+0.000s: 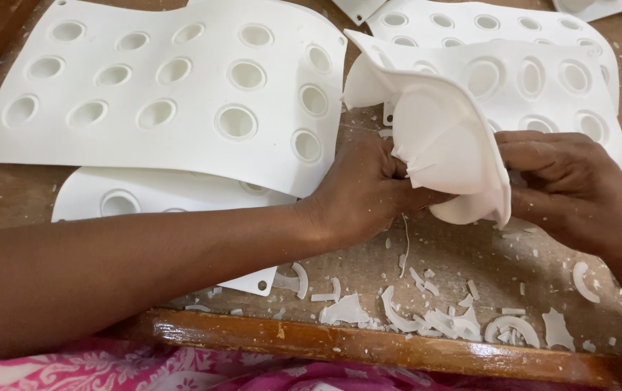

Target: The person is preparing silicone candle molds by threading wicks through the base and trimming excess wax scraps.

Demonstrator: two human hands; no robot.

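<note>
Both hands closed on one bent white mould sheet: left hand pinches its lower edge, right hand grips alongside. Sheet rises between them; scraps lie nearer.

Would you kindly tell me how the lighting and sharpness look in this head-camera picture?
Head view: soft, even light with faint shadows; the white mould sheet is bright, nearly washed out; left hand, right hand and the white scraps are fairly sharp; the pink cloth at the bottom edge is blurred.

No packages, labels, signs or screens visible.
</note>
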